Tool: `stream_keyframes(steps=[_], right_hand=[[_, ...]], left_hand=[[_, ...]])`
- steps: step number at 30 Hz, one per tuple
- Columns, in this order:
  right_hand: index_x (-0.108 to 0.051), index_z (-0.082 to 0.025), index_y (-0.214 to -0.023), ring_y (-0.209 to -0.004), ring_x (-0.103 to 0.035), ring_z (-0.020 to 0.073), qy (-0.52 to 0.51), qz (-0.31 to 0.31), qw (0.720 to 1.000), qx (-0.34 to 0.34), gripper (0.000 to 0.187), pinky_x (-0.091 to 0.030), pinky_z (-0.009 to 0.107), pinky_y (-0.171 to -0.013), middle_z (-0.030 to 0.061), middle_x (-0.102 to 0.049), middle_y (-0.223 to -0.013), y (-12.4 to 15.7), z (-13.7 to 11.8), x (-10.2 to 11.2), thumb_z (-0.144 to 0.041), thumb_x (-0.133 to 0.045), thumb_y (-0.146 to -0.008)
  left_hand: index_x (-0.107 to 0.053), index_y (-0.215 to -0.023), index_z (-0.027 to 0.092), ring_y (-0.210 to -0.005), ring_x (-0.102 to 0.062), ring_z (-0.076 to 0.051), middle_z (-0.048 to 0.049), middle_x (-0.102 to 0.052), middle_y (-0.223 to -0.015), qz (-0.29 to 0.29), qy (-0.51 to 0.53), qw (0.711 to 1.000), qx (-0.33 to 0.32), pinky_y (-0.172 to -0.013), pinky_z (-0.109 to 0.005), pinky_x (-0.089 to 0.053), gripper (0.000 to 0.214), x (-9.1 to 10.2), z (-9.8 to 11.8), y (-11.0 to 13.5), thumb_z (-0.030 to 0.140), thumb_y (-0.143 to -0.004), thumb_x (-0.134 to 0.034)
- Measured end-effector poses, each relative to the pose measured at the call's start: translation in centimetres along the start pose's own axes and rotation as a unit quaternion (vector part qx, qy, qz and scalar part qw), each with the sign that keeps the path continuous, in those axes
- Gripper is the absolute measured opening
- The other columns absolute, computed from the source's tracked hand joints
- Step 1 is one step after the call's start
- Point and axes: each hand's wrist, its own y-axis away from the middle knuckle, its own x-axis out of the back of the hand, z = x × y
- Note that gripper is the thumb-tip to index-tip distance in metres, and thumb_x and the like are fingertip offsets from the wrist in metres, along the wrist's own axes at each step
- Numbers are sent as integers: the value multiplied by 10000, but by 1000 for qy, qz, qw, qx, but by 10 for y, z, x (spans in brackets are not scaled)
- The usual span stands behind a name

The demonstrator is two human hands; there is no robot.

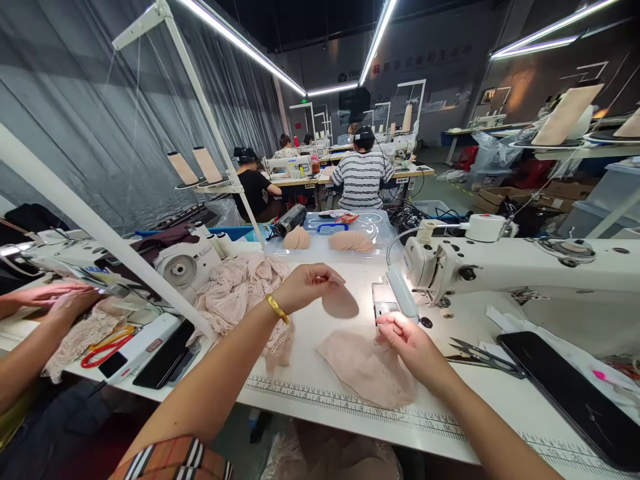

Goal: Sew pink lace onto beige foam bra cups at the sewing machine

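Observation:
Raised over the white sewing table, my left hand pinches the top of a thin, rounded beige bra pad. A gold bracelet circles that wrist. My right hand is closed at the upper right edge of a sheer beige fabric piece, its fingertips pinching it. This piece lies on the table in front of me, just below the pad. The sewing machine's needle area and plate are close beyond my right fingertips, under a lit lamp.
Beige lace fabric is heaped on the left. Stacked pads lie on a clear plastic box lid behind. Thread snips and a black phone are at the right. A co-worker's hands handle lace at far left.

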Motion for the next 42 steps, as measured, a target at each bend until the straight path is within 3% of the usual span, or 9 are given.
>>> stream_keyframes(steps=[6, 11, 17, 21, 25, 29, 35, 39, 42], right_hand=[[-683, -213, -1174, -779, -684, 223, -27, -26, 999, -20, 508, -562, 363, -694, 61, -745, -898, 6, -5, 10, -642, -487, -984], [-637, -203, -1242, -833, -694, 224, -35, -37, 999, 4, 541, -567, 382, -805, 41, -729, -905, 11, -8, 14, -651, -565, -949], [-559, -275, -1326, -912, -704, 235, 34, -25, 997, 65, 423, -542, 393, -846, 29, -753, -955, 23, -10, 14, -510, -613, -978], [-643, -301, -1201, -863, -679, 212, 108, 50, 986, 113, 298, -558, 340, -771, 22, -739, -940, 34, -14, 14, -489, -615, -971], [-679, -292, -1143, -784, -638, 198, 150, 136, 969, 145, 240, -542, 279, -590, 46, -719, -917, 45, -19, 11, -454, -602, -984], [-679, -279, -1063, -597, -576, 148, 204, 197, 927, 245, 120, -474, 240, -453, 32, -723, -863, 49, -30, 4, -354, -611, -998], [-619, -236, -1191, -798, -709, 174, 325, 123, 835, 426, 258, -549, 292, -712, 45, -773, -966, 24, -22, 5, -93, -521, -1000], [-667, -239, -1043, -760, -682, 164, 398, -6, 813, 425, 270, -516, 285, -693, 19, -759, -915, 3, 2, 24, -98, -439, -1013], [-678, -252, -1001, -759, -662, 153, 413, -59, 808, 416, 270, -505, 271, -690, -5, -738, -877, -6, 13, 40, -136, -435, -1028]], left_hand=[[-764, -1013, 197, -861, -639, -170, -25, -718, -943, -175, 110, 978, 11, -758, -264, -488, 238, -47, 13, 27, 360, -842, -739], [-650, -1012, 202, -746, -567, -147, 25, -626, -823, -136, 5, 990, 36, -701, -261, -434, 291, -92, 15, 25, 300, -783, -801], [-550, -1124, 185, -1026, -581, -224, -76, -612, -1133, -72, 39, 994, -72, -890, -344, -487, 588, -100, 15, 19, 277, -650, -886], [-580, -1093, 202, -753, -583, -150, 25, -621, -840, -239, 109, 965, 14, -655, -242, -448, 433, -92, 7, 21, 363, -763, -810], [-641, -841, 195, -713, -610, -145, 35, -625, -730, -373, 8, 926, 53, -639, -229, -443, 230, -78, 2, 30, 414, -878, -700], [-647, -764, 192, -649, -611, -163, 13, -635, -658, -255, -227, 940, 13, -619, -253, -445, 257, -59, 6, 36, 361, -954, -606], [-582, -1354, 168, -1008, -664, -316, -157, -706, -1154, 34, -452, 890, -46, -857, -448, -503, 392, -39, 10, 43, 244, -969, -600], [-620, -1203, 180, -1083, -617, -300, -128, -669, -1207, 21, -413, 893, -177, -917, -430, -494, 420, -55, 7, 40, 445, -900, -741], [-631, -1001, 186, -1002, -621, -214, -57, -696, -1055, -57, -375, 875, -301, -911, -354, -477, 61, -84, 3, 21, 177, -978, -575]])
